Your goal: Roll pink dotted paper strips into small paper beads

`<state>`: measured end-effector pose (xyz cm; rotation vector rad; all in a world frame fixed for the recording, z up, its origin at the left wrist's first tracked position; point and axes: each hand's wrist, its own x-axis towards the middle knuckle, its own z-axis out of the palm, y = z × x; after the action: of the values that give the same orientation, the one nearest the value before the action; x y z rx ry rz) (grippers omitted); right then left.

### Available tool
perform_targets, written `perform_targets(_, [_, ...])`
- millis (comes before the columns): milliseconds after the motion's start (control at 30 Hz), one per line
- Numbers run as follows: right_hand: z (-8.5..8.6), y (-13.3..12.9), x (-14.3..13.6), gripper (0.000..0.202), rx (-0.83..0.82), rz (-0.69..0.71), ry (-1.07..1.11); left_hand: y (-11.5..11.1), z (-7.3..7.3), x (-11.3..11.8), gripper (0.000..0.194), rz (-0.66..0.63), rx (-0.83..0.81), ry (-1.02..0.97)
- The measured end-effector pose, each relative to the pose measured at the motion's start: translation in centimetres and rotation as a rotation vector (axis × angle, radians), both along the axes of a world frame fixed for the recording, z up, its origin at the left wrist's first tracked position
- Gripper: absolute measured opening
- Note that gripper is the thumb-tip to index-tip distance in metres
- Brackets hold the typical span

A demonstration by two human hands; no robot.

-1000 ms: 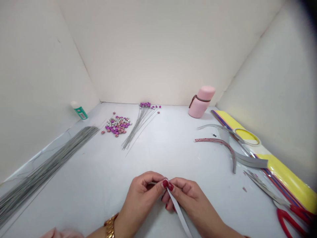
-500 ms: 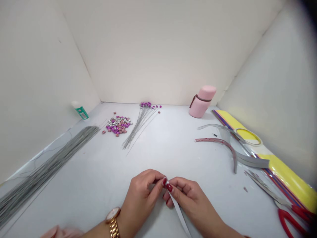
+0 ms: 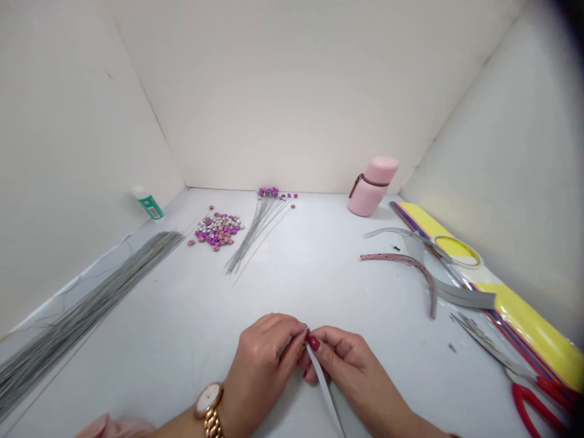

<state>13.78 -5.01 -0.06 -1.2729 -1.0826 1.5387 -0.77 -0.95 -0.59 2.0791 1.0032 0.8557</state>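
Note:
At the front middle of the table, my left hand (image 3: 272,350) and my right hand (image 3: 340,356) meet fingertip to fingertip. Both are pinched on the upper end of a narrow whitish paper strip (image 3: 325,389), whose tail slants down to the bottom edge. The gripped tip is hidden between fingers and thumbs. Further back lies a bunch of thin wires (image 3: 253,234) with purple beads at the far ends. A heap of loose purple, pink and silver beads (image 3: 219,232) is to its left.
A thick bundle of grey wires (image 3: 91,310) lies at left, near a green glue stick (image 3: 150,204). A pink bottle (image 3: 373,187) stands at the back. On the right are curved strips (image 3: 401,260), a tape roll (image 3: 457,252), yellow sheets (image 3: 538,328) and red-handled scissors (image 3: 524,383).
The fingertips have shifted slightly at the strip's end, with the left thumb closer to the right one. The strip's lower tail has swung a little left.

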Motion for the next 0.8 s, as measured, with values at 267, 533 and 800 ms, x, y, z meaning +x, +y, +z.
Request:
perform_targets(267, [-0.39,0.29,0.21,0.032,-0.082,-0.068,0.090,0.06,0.46,-0.17,0.020,-0.072,-0.178,-0.099])
perform_targets(533, [-0.15,0.38,0.15,0.035,-0.103,-0.024,0.103,0.54,0.27,0.26,0.015,-0.004,-0.463,-0.231])
perform_targets(800, [-0.85,0.31,-0.03,0.037,-0.153,-0.018,0.036,0.27,0.05,0.31,0.012,0.100,-0.430,-0.209])
